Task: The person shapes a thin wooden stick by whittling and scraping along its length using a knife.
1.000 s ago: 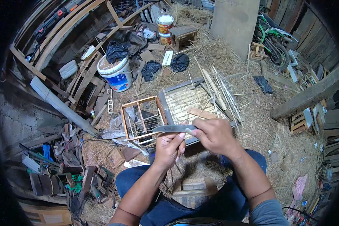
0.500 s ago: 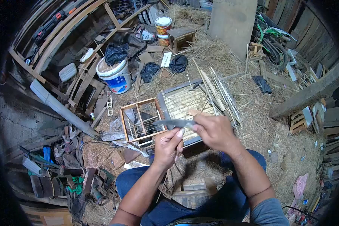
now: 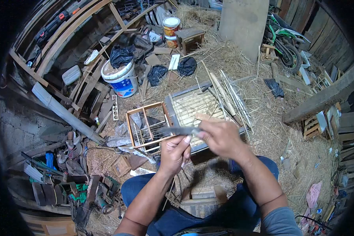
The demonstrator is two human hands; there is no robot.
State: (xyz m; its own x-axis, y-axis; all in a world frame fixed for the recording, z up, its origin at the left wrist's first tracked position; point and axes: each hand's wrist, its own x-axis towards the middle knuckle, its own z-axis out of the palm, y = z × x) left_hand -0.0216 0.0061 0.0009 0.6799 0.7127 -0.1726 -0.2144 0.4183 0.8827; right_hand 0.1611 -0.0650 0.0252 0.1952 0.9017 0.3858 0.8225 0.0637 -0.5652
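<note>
My right hand is closed around the handle of a knife, with its wooden end showing behind the fist. The grey knife blade points left and is blurred by motion. Just below the blade, my left hand is pinched with the thumb up, close to my right hand. A thin pale stick runs down from under my left hand; its upper end is hidden by fingers and blade. Beyond the hands lie a small wooden frame with thin bars and a slatted bamboo panel.
Split bamboo strips lie across the panel's right side. A white bucket with a black bag stands at left. A small wooden stool, a leaning board and a green motorbike are farther back. Straw and shavings cover the floor.
My right hand and the knife have shifted very slightly left. My left hand has stayed almost in place.
</note>
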